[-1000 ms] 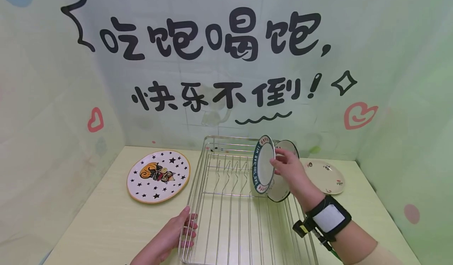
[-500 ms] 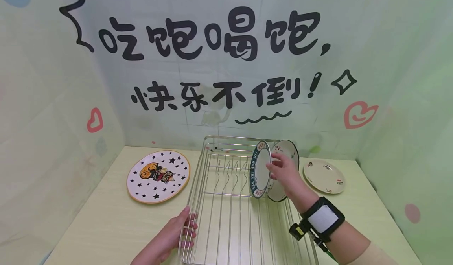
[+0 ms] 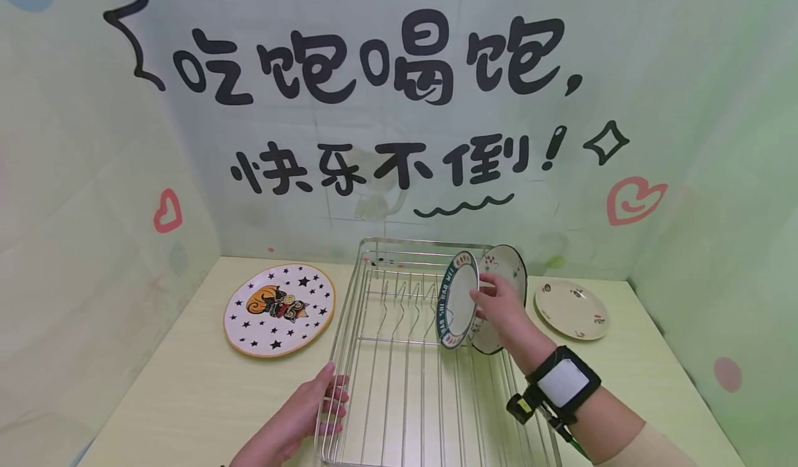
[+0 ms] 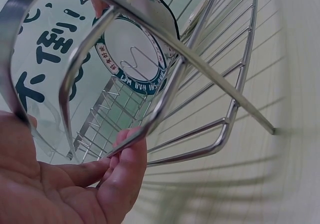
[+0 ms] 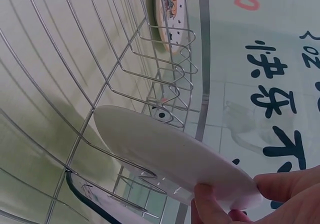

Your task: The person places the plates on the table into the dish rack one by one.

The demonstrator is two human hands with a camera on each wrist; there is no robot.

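Note:
My right hand [image 3: 501, 304] pinches the rim of a white plate with a teal patterned border [image 3: 460, 301]. The plate stands on edge in the wire slots of a metal dish rack [image 3: 399, 342]. From the right wrist, the plate's plain white back [image 5: 165, 144] shows, thumb and fingers [image 5: 287, 196] at its edge. Just right of it, a dark-rimmed plate [image 3: 511, 273] stands upright in the rack, partly hidden by the hand. My left hand [image 3: 312, 404] grips the rack's left side rail; the left wrist view shows its fingers [image 4: 125, 169] curled at the wire.
An oval plate with stars and a pumpkin picture [image 3: 280, 311] lies flat on the table [image 3: 181, 398] left of the rack. On the right lies a small cream plate [image 3: 570, 310]. A printed cloth backdrop [image 3: 399, 120] encloses the table's back and sides.
The teal-bordered plate has moved down and slightly left into the slots, with my right hand following. My left hand has stayed on the rack.

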